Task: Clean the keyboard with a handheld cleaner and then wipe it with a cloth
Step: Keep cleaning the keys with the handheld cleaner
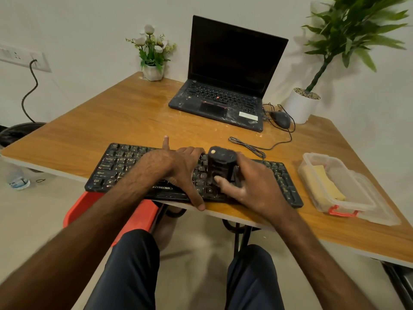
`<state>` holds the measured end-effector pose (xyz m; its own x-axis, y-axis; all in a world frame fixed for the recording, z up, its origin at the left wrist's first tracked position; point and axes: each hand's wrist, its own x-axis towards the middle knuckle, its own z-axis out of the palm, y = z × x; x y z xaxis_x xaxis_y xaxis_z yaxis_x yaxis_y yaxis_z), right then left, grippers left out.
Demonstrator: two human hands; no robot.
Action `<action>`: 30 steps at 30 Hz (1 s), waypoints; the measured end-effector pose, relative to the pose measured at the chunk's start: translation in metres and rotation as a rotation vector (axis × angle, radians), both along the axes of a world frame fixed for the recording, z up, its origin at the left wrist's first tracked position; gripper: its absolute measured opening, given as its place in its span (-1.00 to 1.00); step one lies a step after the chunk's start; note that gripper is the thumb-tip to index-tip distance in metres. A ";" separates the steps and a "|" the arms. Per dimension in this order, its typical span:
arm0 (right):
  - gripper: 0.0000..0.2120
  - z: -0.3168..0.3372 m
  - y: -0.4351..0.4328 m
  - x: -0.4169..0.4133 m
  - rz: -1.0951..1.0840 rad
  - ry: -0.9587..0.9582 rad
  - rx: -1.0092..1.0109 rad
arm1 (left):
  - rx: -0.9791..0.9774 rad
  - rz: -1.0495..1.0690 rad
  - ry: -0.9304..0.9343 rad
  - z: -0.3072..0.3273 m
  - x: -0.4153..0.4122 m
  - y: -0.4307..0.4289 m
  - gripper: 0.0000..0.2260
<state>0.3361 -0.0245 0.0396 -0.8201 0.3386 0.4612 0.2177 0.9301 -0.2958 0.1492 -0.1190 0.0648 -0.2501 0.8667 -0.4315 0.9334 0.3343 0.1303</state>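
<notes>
Knees in dark trousers [134, 265] sit closest, tucked under the near edge of the wooden table [111, 113]. The black plastic keyboard [116, 162] lies along that edge, slightly overhanging it. The left hand [178, 168] is spread wide across the keys, thumb at the front rim and index finger poking past the back. I'd guess that's to pin the board so it doesn't slide. Just right of it, the right hand [252, 184] is wrapped round the stubby black handheld cleaner [220, 163], which stands upright on the keys mid-board, so it looks like the cleaning pass is underway. The folded yellow cloth [324, 182] waits in the clear plastic tub [366, 206] near the right edge, within easy reach for wiping.
</notes>
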 end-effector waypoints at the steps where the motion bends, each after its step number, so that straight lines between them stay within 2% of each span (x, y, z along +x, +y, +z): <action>1: -0.48 0.001 0.003 -0.001 -0.016 0.020 -0.042 | 0.003 -0.004 0.005 -0.001 -0.001 0.000 0.31; 5: -0.43 -0.003 -0.009 -0.003 0.144 -0.027 -0.200 | 0.025 -0.023 -0.014 -0.004 -0.004 0.000 0.28; 8: -0.44 -0.003 0.003 0.000 0.008 -0.001 -0.138 | 0.020 -0.021 -0.005 -0.004 -0.004 0.000 0.30; 10: -0.46 -0.001 0.017 0.005 -0.116 0.064 -0.199 | 0.017 -0.012 -0.001 -0.005 -0.004 0.000 0.30; 12: -0.50 -0.003 0.019 0.011 -0.111 0.085 -0.302 | 0.014 -0.012 0.000 -0.005 -0.004 0.000 0.31; 14: -0.53 -0.002 0.005 0.016 0.009 0.055 -0.342 | 0.015 -0.020 -0.002 -0.006 -0.005 0.001 0.32; 16: -0.47 -0.006 -0.004 0.021 0.091 0.013 -0.272 | 0.018 -0.022 -0.005 -0.007 -0.006 0.001 0.33; 18: -0.42 -0.004 0.007 0.017 0.012 -0.003 -0.182 | 0.014 -0.018 -0.006 -0.007 -0.006 0.001 0.32; 21: -0.47 -0.001 0.029 0.012 -0.143 0.101 -0.228 | 0.014 -0.016 -0.004 -0.006 -0.004 0.000 0.31; 24: -0.49 -0.002 0.013 0.010 -0.038 0.095 -0.349 | 0.020 -0.017 -0.004 -0.007 -0.005 0.000 0.30; 27: -0.50 -0.008 -0.011 0.006 0.148 0.024 -0.250 | 0.038 -0.025 -0.028 -0.010 -0.008 0.001 0.29; 30: -0.50 -0.006 0.009 -0.003 0.014 0.056 -0.147 | 0.030 -0.031 -0.005 -0.010 -0.007 0.001 0.29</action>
<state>0.3327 -0.0158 0.0336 -0.7996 0.3950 0.4524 0.1848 0.8785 -0.4406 0.1424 -0.1177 0.0552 -0.2206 0.8867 -0.4062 0.9426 0.3008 0.1447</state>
